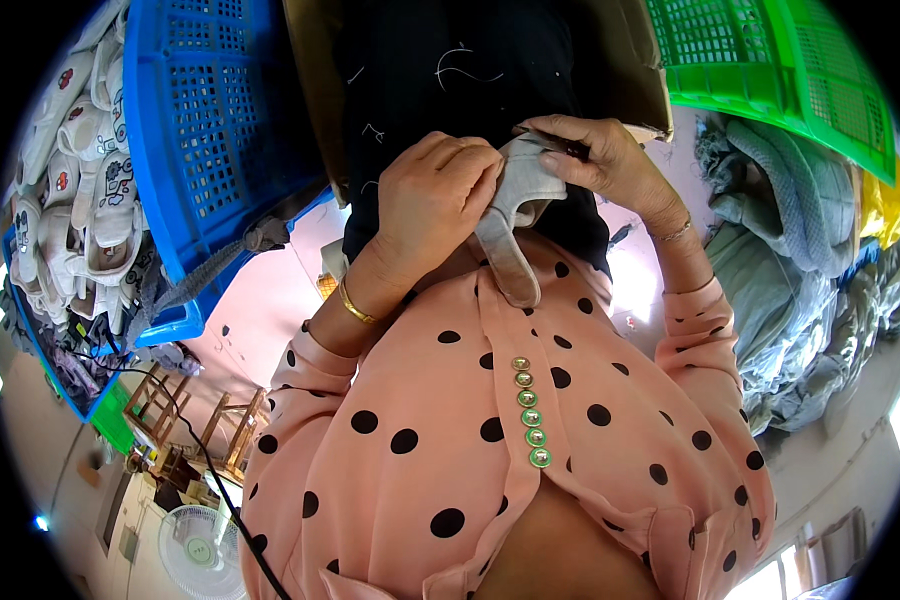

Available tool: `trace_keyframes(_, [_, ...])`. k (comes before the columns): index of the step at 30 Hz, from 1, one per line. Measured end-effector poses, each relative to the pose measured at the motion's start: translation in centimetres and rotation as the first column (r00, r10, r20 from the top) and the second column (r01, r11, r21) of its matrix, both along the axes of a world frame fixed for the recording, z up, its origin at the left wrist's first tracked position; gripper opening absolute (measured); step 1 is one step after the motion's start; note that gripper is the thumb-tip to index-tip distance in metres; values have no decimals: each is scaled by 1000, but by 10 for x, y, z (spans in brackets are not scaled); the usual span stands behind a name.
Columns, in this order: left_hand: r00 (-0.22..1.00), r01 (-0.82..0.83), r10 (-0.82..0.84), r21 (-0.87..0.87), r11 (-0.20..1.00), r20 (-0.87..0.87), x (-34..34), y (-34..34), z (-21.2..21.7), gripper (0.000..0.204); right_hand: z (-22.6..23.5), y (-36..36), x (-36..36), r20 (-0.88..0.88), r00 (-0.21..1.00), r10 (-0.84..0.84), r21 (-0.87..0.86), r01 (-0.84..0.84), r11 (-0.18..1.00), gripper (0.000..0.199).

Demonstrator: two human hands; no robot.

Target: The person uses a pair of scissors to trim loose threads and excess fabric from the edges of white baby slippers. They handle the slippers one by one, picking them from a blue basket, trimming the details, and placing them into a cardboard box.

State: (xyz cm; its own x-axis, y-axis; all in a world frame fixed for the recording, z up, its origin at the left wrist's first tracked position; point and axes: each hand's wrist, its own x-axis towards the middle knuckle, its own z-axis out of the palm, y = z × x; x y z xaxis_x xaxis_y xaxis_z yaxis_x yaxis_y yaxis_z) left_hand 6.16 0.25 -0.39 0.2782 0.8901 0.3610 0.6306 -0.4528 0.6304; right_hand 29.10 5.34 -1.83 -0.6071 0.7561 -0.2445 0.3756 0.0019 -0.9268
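A small grey fabric shoe upper point(526, 185) with a curved opening and a long strap is held up over my lap. My left hand point(438, 192) is closed on its left edge, knuckles up, with the fingertips hidden. At its upper right is my right hand point(615, 168), thumb and fingers closed around a slim dark tool point(576, 149). The tool looks like thread snips, but its blades do not show clearly. The right thumb lies against the fabric. The strap hangs down toward my dotted pink shirt point(450, 420).
A blue perforated crate point(155, 150) stands at the left, beside a heap of pale shoe pieces point(100, 180). A green crate point(800, 60) is at the upper right, above piled grey cloth point(770, 290). Loose threads lie on the dark cloth point(450, 100). A fan point(198, 550) stands lower left.
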Motion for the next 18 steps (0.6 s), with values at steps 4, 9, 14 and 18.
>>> trace_keyframes(4, [999,2,-2,5,1000,-51,-3,5,-2,14,-6,0,-2,-21,1000,-22,52,23,998,42])
trace_keyframes(9, [972,-169,212,-326,930,101,-15,4,1,21,-9,4,-2,-15,1000,-25,65,26,998,41])
trace_keyframes(14, [886,317,-156,-325,891,437,-26,14,58,29,-1,10,-1,35,999,16,-97,-12,995,47])
trace_keyframes(18, [253,792,-347,13,610,903,-11,-4,121,18,-9,9,-4,-27,999,-18,-37,17,999,44])
